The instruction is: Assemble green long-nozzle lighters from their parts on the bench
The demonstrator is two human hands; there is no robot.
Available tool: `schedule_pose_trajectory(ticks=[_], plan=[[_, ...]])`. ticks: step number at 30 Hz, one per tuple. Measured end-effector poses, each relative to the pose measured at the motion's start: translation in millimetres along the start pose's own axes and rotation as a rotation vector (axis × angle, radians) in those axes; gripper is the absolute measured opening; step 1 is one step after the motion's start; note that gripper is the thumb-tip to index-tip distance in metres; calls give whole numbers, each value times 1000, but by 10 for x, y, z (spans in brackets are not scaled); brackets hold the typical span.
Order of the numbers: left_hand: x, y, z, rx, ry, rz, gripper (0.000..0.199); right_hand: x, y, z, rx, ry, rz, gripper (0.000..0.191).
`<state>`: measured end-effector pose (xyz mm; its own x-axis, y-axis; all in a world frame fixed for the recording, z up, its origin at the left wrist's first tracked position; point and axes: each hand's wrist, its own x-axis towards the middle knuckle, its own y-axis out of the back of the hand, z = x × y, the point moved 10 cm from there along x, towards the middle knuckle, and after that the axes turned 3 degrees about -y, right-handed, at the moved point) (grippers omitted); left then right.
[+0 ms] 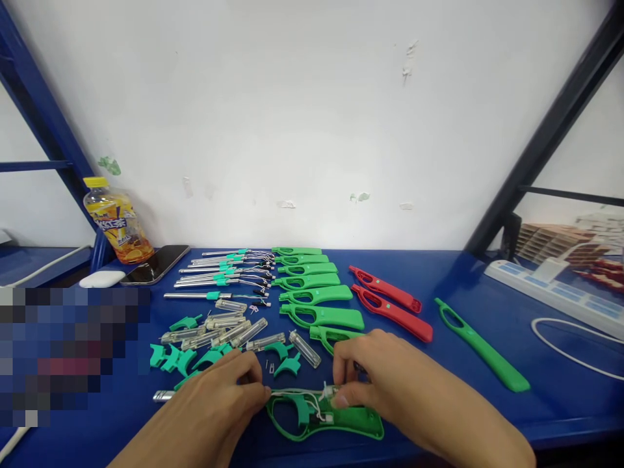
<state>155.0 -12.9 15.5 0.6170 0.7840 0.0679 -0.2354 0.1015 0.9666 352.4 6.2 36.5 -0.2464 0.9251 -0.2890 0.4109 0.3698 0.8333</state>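
An open green lighter shell lies near the table's front edge, with a teal trigger, white wires and a small igniter part inside. At the shell's left end, my left hand has its thumb and fingertips closed around the nozzle end and wires. My right hand pinches a clear fuel tank over the shell's middle; the fingers partly hide it. A metal tube shows left of my left wrist. Beyond the hands lie clear tanks and loose teal triggers.
Green shells and metal rods with wires lie in rows behind. Two red shells and a green shell are on the right, near a power strip. A bottle and phone stand back left.
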Motion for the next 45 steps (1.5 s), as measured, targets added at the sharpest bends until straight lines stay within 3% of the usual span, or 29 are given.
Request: schedule_pose_trajectory(ticks=[6, 13, 21, 30, 36, 45], plan=[[2, -64, -19, 43, 39, -67, 47, 6, 0, -7, 16, 20, 2, 11], [38, -86, 87, 206, -36, -109, 91, -32, -28, -2, -15, 12, 27, 18], [-13, -4, 85, 169, -86, 34, 84, -12, 19, 66, -1, 26, 30, 19], [23, -41, 121, 217, -101, -12, 88, 43, -25, 179, 33, 48, 1, 10], [44, -28, 101, 171, -59, -84, 88, -3, 13, 87, 17, 20, 22, 11], [47, 90, -42, 147, -34, -29, 74, 26, 39, -122, -107, 67, 64, 15]])
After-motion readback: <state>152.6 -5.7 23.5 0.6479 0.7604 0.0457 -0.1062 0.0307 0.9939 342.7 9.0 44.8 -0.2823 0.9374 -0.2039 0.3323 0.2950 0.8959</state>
